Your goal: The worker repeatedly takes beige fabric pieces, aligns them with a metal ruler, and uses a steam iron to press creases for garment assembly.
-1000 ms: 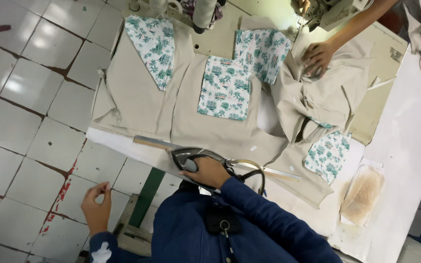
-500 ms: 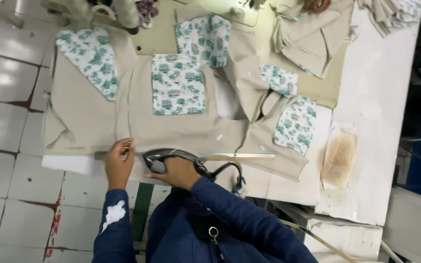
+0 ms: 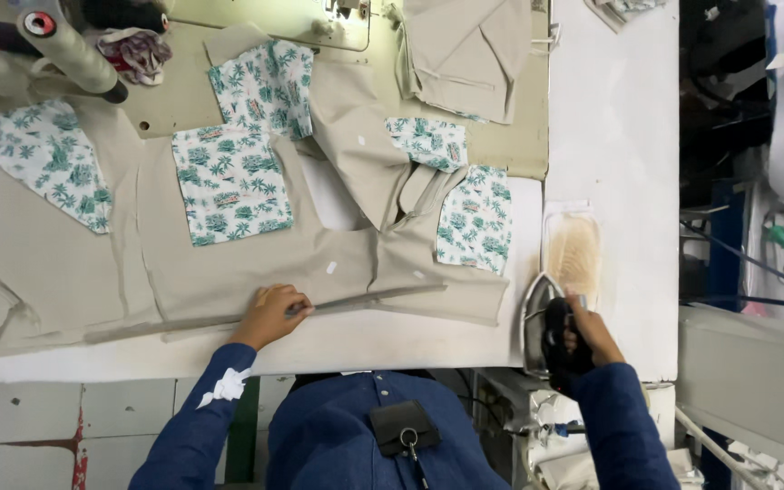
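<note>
A beige garment (image 3: 229, 272) with green-and-white leaf-print patches (image 3: 229, 181) lies spread flat on the white table (image 3: 392, 340). My left hand (image 3: 272, 313) presses on its folded bottom hem, beside a long thin strip (image 3: 356, 298) lying along that hem. My right hand (image 3: 583, 336) grips the black handle of a clothes iron (image 3: 542, 322), which stands tilted up at the table's right front, just below a scorched resting pad (image 3: 573, 249). The iron is off the garment.
A sewing machine base (image 3: 274, 18) and stacked beige pieces (image 3: 465, 54) sit at the back. A large thread cone (image 3: 65, 45) lies at the back left. Tiled floor is on the left, and machinery and cables (image 3: 755, 263) on the right.
My right hand has carried the iron from the hem at the middle to the table's right side. My left hand has slid right along the hem. The camera has shifted.
</note>
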